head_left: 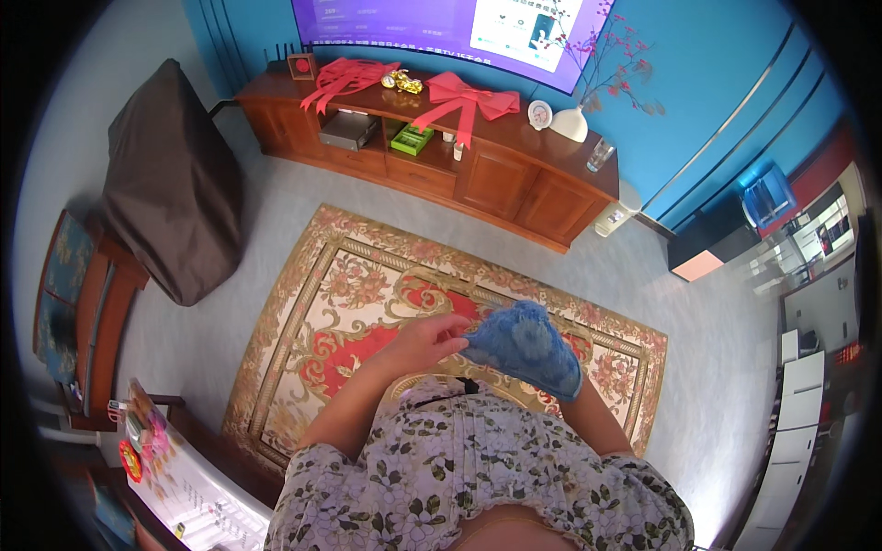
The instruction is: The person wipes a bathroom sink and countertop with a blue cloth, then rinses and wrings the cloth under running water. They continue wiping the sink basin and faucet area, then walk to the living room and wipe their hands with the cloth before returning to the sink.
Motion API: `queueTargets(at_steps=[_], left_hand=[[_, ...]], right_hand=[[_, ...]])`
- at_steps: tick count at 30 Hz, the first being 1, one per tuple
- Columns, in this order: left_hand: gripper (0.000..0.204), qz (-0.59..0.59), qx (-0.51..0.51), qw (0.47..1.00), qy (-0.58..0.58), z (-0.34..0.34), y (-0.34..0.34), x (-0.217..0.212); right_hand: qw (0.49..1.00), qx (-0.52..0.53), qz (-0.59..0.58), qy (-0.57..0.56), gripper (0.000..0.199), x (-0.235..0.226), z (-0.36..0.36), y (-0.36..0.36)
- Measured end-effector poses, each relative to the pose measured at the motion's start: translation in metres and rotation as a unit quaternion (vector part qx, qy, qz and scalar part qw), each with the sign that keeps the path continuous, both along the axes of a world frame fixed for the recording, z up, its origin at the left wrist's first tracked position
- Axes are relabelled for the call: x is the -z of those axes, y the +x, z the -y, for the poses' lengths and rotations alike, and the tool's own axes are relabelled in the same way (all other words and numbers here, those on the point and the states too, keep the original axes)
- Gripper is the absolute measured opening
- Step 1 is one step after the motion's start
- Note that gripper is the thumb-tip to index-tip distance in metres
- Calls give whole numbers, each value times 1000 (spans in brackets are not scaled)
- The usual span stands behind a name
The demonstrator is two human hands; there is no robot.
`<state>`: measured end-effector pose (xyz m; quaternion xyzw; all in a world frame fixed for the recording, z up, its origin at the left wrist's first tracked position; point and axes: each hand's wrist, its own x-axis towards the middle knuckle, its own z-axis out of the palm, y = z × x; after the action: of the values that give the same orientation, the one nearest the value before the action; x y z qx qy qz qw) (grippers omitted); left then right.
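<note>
A blue, fluffy cleaning mitt is held in front of my body, above the carpet. It covers my right hand, and only the right forearm shows below its hem, so those fingers are hidden. My left hand reaches in from the left. Its thumb and fingertips come together at the mitt's left edge and appear to pinch it.
Beneath me lies a patterned red and beige carpet. A wooden TV cabinet with red bows and a white vase stands ahead. On the left are a brown-covered object and a cluttered table.
</note>
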<state>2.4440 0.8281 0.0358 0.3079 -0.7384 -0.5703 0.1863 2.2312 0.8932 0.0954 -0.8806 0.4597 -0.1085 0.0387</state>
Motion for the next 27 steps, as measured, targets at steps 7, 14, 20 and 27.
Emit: queueTargets(at_steps=[7, 14, 20, 27], left_hand=[[24, -1, -11, 999, -31, 11, -32, 8], [30, -69, 38, 993, -90, 19, -136, -15], [29, -129, 43, 970, -199, 0, -308, -71], [31, -320, -101, 844, -418, -34, -505, -171]], right_hand=[[991, 90, 80, -59, 11, -11, -28, -20], [960, 251, -13, -127, 34, 2, -89, -92], [827, 493, 235, -134, 46, 0, -128, -202], [703, 675, -93, -202, 31, -45, -88, -287]])
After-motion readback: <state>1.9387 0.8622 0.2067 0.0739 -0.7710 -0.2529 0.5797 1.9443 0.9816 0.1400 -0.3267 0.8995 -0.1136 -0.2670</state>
